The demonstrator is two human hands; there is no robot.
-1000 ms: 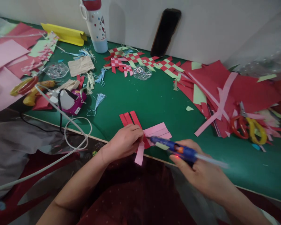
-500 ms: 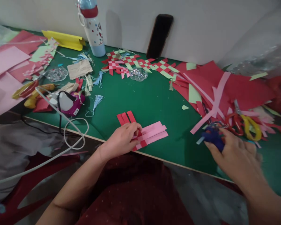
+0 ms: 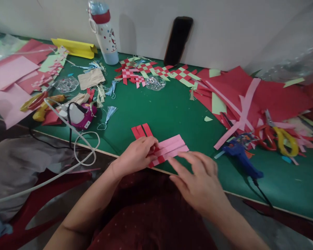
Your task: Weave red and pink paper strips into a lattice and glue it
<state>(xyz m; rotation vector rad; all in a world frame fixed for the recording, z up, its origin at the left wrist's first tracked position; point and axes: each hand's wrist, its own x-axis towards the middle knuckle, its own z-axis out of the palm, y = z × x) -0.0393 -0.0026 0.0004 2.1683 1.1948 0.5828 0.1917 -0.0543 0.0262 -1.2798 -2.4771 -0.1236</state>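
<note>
A weave of red and pink paper strips (image 3: pixel 165 147) lies at the near edge of the green table (image 3: pixel 169 111). My left hand (image 3: pixel 136 155) rests on its left part, fingers curled and pressing the strips down. My right hand (image 3: pixel 198 180) hovers just right of the weave with fingers stretched toward the pink strip ends, holding nothing. A blue glue gun (image 3: pixel 238 154) lies on the table to the right, apart from my hand.
Red paper sheets and pink strips (image 3: pixel 245 97) pile at the right with scissors (image 3: pixel 279 137). Finished woven pieces (image 3: pixel 156 71), a bead dish (image 3: pixel 154 82), a bottle (image 3: pixel 104 33) and a phone (image 3: pixel 177 40) stand at the back. A pink device (image 3: pixel 80 114), cables and tassels lie left.
My right hand carried the blue glue gun to the right, set it down on the table, and came back empty to the weave. The left hand stayed on the strips.
</note>
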